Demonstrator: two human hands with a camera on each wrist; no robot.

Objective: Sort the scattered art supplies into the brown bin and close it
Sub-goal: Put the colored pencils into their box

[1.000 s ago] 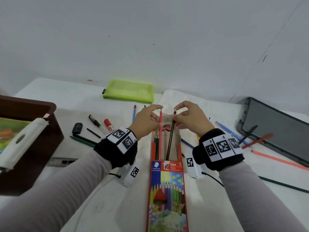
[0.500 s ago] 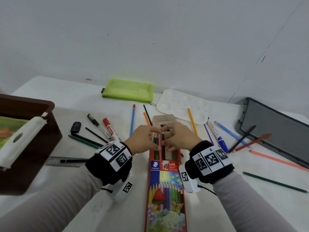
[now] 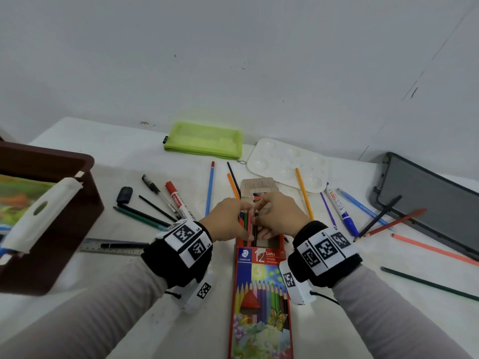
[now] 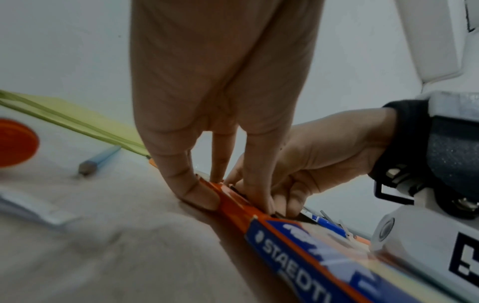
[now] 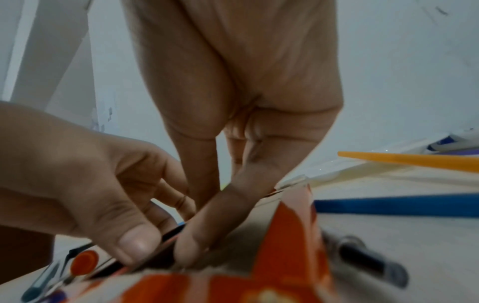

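Hands [image 3: 255,218] on pencil box [image 3: 260,296]

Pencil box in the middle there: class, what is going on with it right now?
A person has both hands at the open end of the pencil box on the table. The left hand and right hand are pressing a pink pencil and a dark pencil into it. Many pens and pencils lie scattered; the brown bin stands open.

Our hands cover the open mouth of the pencil box [image 3: 261,286], so we cannot count the pencils inside. The brown bin [image 3: 64,224] runs off the left edge. The right wrist view is blurred.
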